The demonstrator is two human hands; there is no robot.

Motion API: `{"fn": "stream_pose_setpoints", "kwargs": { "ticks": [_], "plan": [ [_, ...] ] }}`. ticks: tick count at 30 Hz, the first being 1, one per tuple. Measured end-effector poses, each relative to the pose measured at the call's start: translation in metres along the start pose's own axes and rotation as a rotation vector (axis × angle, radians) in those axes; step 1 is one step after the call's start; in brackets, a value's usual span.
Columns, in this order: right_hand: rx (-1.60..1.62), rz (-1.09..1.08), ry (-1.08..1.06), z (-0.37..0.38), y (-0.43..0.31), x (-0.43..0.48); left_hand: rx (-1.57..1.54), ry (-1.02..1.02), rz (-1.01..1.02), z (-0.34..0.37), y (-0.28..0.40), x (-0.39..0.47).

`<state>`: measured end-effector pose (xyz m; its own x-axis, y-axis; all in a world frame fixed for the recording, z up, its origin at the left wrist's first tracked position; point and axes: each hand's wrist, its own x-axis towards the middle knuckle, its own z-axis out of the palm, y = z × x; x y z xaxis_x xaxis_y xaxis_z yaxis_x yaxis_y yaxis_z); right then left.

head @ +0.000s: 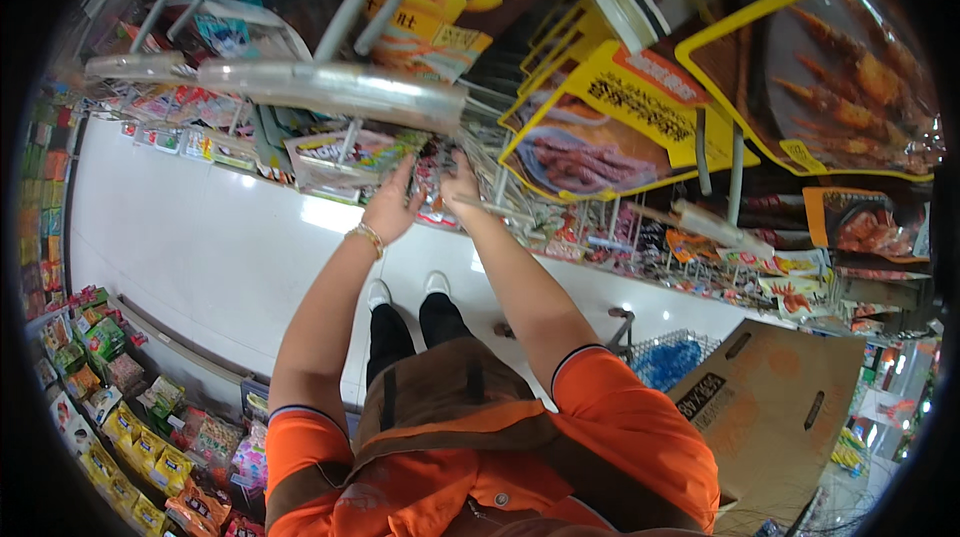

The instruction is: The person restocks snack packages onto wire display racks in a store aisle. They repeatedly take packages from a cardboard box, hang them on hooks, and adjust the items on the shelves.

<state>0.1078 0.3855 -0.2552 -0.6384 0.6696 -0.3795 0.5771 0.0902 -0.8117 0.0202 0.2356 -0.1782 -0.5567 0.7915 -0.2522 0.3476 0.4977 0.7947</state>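
Both my hands reach into a rack of hanging snack packets, one on each side of a few small dark-and-red packets point(429, 175). My left hand point(391, 201) has its thumb and fingers apart, beside a pale packet with green and yellow print point(337, 158). My right hand point(459, 188) is bent at the packets' right side, near a thin rack prong point(491, 208). Its fingertips are partly lost among the wrappers, so its grip is unclear. Above my hands runs a clear plastic label holder point(337, 91).
Large yellow-edged snack packets point(600, 132) hang on metal hooks close at the upper right. A cardboard box point(772, 394) stands at my right, beside a wire basket point(667, 357) with something blue inside. Behind my left are bagged snacks point(142, 447). White floor point(195, 237) lies below.
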Motion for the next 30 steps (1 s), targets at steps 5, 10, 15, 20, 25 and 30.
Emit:
{"fn": "stream_pose_setpoints", "kwargs": {
  "ticks": [5,10,15,20,25,30],
  "plan": [
    [0.446,0.146,0.059,0.034,-0.025,0.038,-0.003,0.006,0.057,0.000,-0.003,-0.003],
    [0.359,0.147,0.092,0.046,-0.017,0.072,-0.145,-0.015,0.048,-0.002,0.007,-0.012],
    [0.108,0.042,0.027,0.051,-0.008,0.063,-0.208,-0.068,-0.014,-0.004,0.007,-0.018],
    [-0.317,-0.236,-0.001,0.051,0.004,0.001,-0.294,-0.115,-0.066,0.009,-0.004,-0.041],
    [-0.075,-0.395,0.095,0.035,0.013,-0.078,-0.522,-0.218,-0.137,0.023,-0.019,-0.074],
    [-0.011,-0.366,0.019,-0.014,0.001,-0.165,-0.838,-0.402,-0.446,0.031,-0.037,-0.123]
  ]
}}
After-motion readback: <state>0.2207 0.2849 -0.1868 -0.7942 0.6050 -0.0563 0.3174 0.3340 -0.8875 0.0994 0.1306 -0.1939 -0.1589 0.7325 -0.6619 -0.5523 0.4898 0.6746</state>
